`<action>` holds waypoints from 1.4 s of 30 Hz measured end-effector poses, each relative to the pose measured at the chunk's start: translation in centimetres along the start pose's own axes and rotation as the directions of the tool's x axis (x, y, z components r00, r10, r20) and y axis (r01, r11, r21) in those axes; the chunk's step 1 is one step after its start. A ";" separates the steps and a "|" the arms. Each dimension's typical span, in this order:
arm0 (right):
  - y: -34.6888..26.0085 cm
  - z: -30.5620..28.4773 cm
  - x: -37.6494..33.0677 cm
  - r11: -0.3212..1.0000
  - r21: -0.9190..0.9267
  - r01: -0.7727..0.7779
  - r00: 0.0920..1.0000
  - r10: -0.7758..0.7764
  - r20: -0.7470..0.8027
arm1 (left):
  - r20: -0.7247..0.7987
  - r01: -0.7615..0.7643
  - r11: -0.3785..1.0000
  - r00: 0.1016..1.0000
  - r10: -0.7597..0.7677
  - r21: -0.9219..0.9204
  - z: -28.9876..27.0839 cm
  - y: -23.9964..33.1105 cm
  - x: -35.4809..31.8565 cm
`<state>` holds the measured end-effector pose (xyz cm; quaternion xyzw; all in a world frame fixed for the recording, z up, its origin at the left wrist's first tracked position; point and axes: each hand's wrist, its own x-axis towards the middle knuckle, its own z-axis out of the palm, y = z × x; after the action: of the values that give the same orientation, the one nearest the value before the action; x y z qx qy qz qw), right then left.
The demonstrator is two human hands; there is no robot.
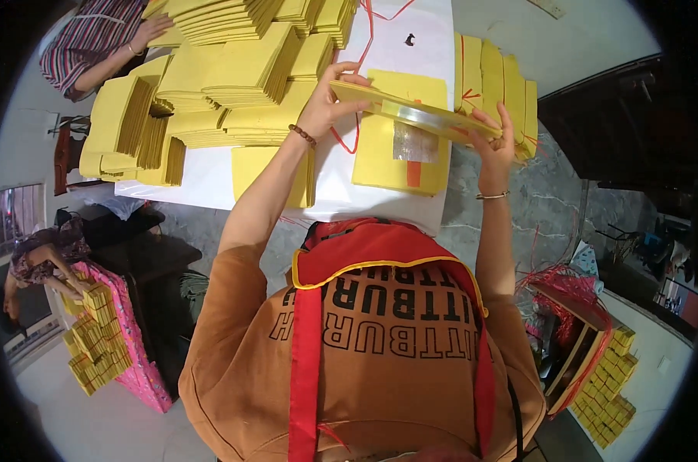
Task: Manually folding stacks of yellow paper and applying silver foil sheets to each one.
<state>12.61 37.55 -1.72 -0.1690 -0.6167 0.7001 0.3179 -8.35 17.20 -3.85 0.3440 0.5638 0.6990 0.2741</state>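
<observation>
Between my two hands a thin sheaf of yellow paper (449, 123) is held up nearly edge-on, a shiny silvery patch showing on its near face. My left hand (326, 104) pinches its left end, thumb in front and fingers behind. At the right end, my right hand (493, 146) grips it with the fingers partly behind. Just under it on the white-covered table lies a yellow paper pile (376, 165), its top bearing a silver rectangle (414, 144) and a red stripe (414, 175). Red string (345, 145) runs beside my left hand.
Tall stacks of folded yellow paper (225, 73) crowd the table's left side. Tied yellow bundles (510, 92) stand past its right edge. Another person's hand (150, 32) rests at the far-left stacks. A second person works by a pink-covered table (145, 369). Red strings (564, 296) hang over a wooden rack.
</observation>
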 end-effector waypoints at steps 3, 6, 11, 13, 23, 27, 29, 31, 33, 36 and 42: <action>0.1 0.7 0.4 0.992 0.046 -0.115 0.993 0.114 0.036 | -0.038 0.018 0.999 0.999 -0.019 -0.032 0.4 1.1 0.1; 0.6 1.1 0.9 0.997 -0.027 -0.077 0.996 0.078 0.041 | -0.043 0.028 1.000 0.999 -0.028 0.004 0.4 1.2 0.3; 2.8 0.6 1.1 0.987 -0.139 0.076 0.996 -0.067 0.066 | -0.056 -0.022 0.995 0.998 0.028 0.094 0.3 0.1 0.2; 1.8 1.2 1.3 0.998 -0.046 0.037 0.999 -0.037 -0.016 | -0.046 -0.064 0.981 0.996 0.074 0.182 0.4 0.5 0.2; 1.6 0.4 1.0 0.999 0.003 0.049 0.998 -0.049 -0.032 | -0.041 0.079 0.997 0.996 -0.079 -0.011 -0.5 -0.6 -0.3; 2.2 -0.2 1.2 0.999 0.013 -0.034 0.999 0.034 0.031 | -0.018 0.128 0.992 0.992 -0.128 -0.015 0.1 -0.1 -0.5; 2.5 -0.4 1.3 0.999 0.048 0.001 1.000 -0.002 0.012 | -0.037 0.102 0.995 0.994 -0.103 -0.019 0.1 -0.1 -0.6; 2.9 -0.9 1.3 0.999 -0.041 -0.025 0.999 0.026 0.021 | -0.057 0.081 0.996 0.995 -0.082 -0.022 0.1 -0.1 -0.8; 2.7 -1.0 1.3 0.991 -0.128 -0.049 0.998 0.053 0.029 | -0.030 0.150 0.987 0.988 -0.152 -0.054 0.2 0.0 -0.7; 1.7 -0.7 1.3 0.999 -0.041 -0.028 0.997 0.030 0.065 | -0.029 0.083 0.993 0.996 -0.086 -0.080 0.2 0.4 -0.8; -0.2 -1.2 2.3 0.967 -0.239 -0.092 0.981 0.129 0.144 | -0.024 0.096 0.991 0.995 -0.095 0.090 -0.1 -0.5 -1.0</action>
<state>11.75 39.97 -1.42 -0.1830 -0.7070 0.6512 0.2064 -7.84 16.43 -4.55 0.3218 0.6135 0.6621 0.2858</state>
